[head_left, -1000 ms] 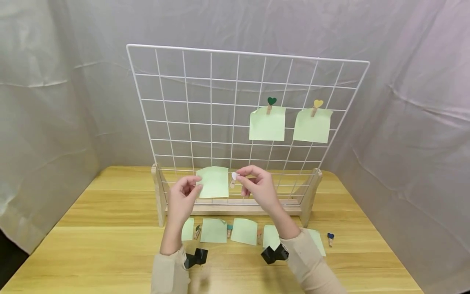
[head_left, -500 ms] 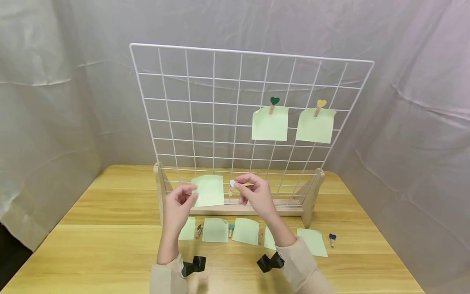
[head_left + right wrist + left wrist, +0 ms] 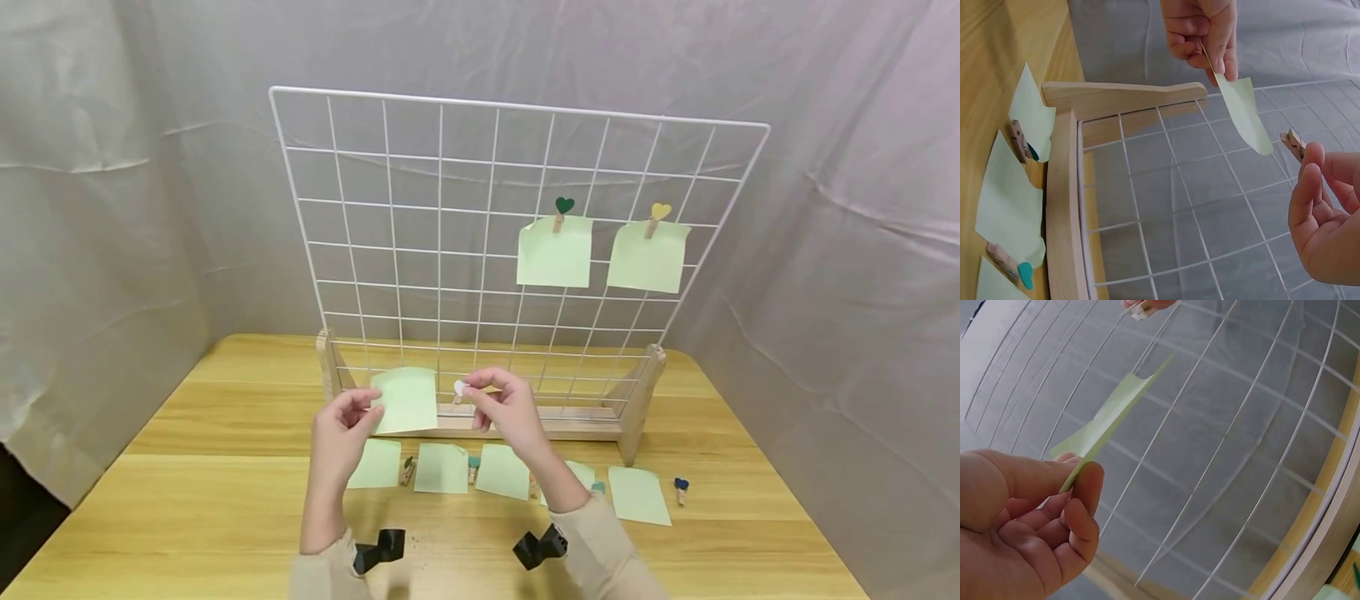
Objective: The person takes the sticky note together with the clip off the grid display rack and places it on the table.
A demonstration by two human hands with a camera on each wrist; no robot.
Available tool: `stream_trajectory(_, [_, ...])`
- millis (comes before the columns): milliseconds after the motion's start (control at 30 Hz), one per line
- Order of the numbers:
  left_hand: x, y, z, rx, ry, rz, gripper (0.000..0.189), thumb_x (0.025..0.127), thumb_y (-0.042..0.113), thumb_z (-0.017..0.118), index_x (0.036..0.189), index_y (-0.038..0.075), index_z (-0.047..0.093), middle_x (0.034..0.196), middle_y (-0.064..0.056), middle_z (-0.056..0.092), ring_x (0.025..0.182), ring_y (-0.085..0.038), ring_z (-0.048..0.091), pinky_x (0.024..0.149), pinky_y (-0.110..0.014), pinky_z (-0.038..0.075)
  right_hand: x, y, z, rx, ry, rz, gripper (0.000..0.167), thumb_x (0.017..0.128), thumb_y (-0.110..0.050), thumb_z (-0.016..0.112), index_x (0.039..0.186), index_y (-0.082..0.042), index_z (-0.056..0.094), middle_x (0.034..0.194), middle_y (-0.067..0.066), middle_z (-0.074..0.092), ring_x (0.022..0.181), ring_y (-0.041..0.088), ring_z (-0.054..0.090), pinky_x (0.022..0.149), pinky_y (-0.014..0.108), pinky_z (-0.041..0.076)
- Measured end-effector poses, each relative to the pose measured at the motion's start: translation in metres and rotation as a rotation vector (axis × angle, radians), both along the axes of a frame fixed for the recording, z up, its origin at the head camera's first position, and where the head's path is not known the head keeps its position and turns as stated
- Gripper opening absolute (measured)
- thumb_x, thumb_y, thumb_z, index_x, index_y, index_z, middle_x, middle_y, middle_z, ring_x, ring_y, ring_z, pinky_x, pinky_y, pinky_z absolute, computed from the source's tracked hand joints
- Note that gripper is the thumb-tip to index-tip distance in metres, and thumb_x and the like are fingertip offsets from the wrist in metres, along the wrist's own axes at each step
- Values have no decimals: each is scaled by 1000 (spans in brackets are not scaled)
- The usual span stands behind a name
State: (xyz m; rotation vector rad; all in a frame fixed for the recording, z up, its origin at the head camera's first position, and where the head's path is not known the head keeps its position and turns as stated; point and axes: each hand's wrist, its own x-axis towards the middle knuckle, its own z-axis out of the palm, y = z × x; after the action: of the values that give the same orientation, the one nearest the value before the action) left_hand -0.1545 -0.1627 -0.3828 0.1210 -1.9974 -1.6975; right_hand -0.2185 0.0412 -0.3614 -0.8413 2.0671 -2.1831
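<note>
Grey, creased fabric [image 3: 225, 50] is hanging behind and to both sides of a wood-grained table [image 3: 187, 500]; on the table a wooden stand [image 3: 639, 408] is holding up a white wire grid [image 3: 517, 106]; high on the grid's right half, two pale green notes are hanging, one note [image 3: 555, 254] under a clip with a dark green heart [image 3: 565, 204], the other note [image 3: 647, 260] under a clip with a yellow heart [image 3: 661, 211].

In front of the stand, five more green notes [image 3: 441, 468] are lying in a row, with small wooden clips [image 3: 408, 471] sitting among them; a blue-heart clip [image 3: 681, 490] is lying beyond the row's right end; the right forearm is crossing in front of the fourth note [image 3: 581, 473], partly hiding it; black devices [image 3: 390, 544] are showing at both wrists.

The left hand [image 3: 337, 437] is pinching the held note [image 3: 407, 400] by its left edge, between thumb and forefinger, before the grid's lower part; the right hand [image 3: 508, 412] is pinching a white-heart clip [image 3: 460, 388] between thumb and fingertips; clip and held note are facing each other, near but apart.
</note>
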Motion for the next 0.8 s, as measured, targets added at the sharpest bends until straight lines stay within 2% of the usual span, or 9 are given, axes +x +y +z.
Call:
stream_trajectory(167, [5, -12, 0, -23, -49, 40, 16, 79, -9, 59, 95, -7, 62, 82, -12, 54, 64, -7, 48, 55, -16, 41, -3, -5, -10, 19, -18, 5, 14, 83, 1, 60, 93, 10, 59, 81, 9, 57, 43, 11, 49, 42, 20, 42])
stream_trajectory(433, [13, -26, -1, -80, -167, 72, 19, 82, -3, 59, 101, -6, 61, 88, -14, 55, 70, -10, 48, 59, -16, 41, -4, -14, -21, 42, -80, 23, 16, 83, 0, 60, 94, 11, 58, 79, 6, 57, 42, 9, 48, 40, 19, 40])
stream_trajectory(633, [17, -35, -4, -108, -209, 46, 19, 83, -1, 59, 101, -6, 60, 88, -14, 57, 67, -10, 48, 56, -19, 43, -2, -22, -26, 54, -142, 52, 18, 83, 1, 59, 97, 12, 57, 81, 8, 58, 42, 10, 48, 40, 19, 40])
stream_trajectory(800, [20, -43, -7, -129, -229, 30, 19, 83, -2, 59, 101, -7, 60, 90, -14, 56, 70, -9, 49, 58, -19, 44, 9, -29, -19, 69, -167, 77, 16, 84, 5, 55, 97, 14, 56, 84, 9, 58, 42, 9, 47, 40, 18, 40])
